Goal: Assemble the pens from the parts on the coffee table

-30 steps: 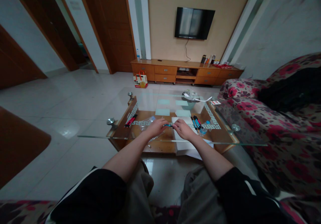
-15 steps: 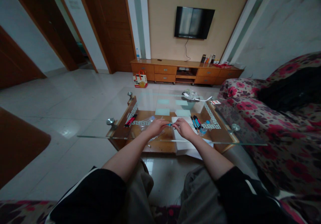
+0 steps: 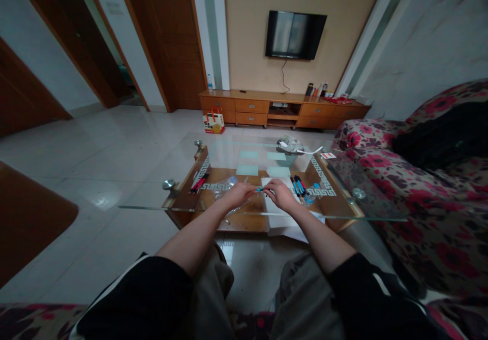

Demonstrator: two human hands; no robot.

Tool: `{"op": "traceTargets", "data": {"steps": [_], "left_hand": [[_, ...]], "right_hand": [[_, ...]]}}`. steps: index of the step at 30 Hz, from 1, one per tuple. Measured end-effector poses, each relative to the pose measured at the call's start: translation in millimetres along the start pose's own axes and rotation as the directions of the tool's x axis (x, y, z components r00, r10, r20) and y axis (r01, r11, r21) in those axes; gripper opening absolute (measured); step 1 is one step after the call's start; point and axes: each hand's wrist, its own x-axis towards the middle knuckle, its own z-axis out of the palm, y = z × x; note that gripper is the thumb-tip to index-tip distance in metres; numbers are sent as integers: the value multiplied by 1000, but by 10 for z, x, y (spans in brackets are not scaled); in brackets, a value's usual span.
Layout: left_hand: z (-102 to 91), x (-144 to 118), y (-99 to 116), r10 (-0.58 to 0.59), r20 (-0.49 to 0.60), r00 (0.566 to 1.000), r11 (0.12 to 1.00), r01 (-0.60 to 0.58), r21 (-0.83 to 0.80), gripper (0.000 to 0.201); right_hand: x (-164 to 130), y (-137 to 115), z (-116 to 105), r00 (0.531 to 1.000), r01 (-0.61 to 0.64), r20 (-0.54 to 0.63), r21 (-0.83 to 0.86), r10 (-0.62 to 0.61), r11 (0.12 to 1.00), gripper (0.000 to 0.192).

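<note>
Over the glass table (image 3: 152,209), my left hand (image 3: 242,193) and my right hand (image 3: 279,192) meet with their fingertips pinched on a small blue pen (image 3: 260,189). Its left part is inside my left fingers, and a dark end lies at my right fingertips; most of it is hidden. To the right of my right hand lie several blue, black and red pens (image 3: 299,186). Off to the left is a group of red and black pens (image 3: 199,183). A clear plastic bag (image 3: 221,187) lies beside my left hand.
A white box or paper stack (image 3: 284,223) shows by my right forearm. A blue-capped bottle (image 3: 313,190) lies near the right-hand pens. Farther back stands a lined waste basket (image 3: 285,159). A flowered sofa (image 3: 427,218) is at the right, a TV cabinet (image 3: 249,107) beyond.
Both hands stay together on the pen, with only slight shifts of the fingers. The pens on the table have not moved.
</note>
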Motion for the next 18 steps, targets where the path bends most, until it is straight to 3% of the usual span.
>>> {"op": "traceTargets", "data": {"steps": [3, 7, 10, 14, 18], "left_hand": [[17, -4, -9, 3, -16, 1000, 1000, -3, 14, 24], [36, -13, -44, -6, -56, 998, 1000, 7, 24, 20], [41, -22, -68, -5, -61, 998, 1000, 6, 21, 19], [45, -29, -79, -14, -59, 998, 1000, 14, 13, 18], [47, -31, -80, -36, -51, 998, 999, 36, 8, 18]], "right_hand": [[-25, 7, 3, 999, -36, -5, 9, 37, 999, 12], [-64, -39, -8, 998, -48, -29, 26, 48, 999, 29], [-73, -40, -3, 997, -69, -25, 30, 70, 997, 22], [-57, 7, 31, 995, -101, -5, 27, 102, 994, 30], [-54, 1, 30, 995, -93, -21, 43, 94, 995, 12]]}}
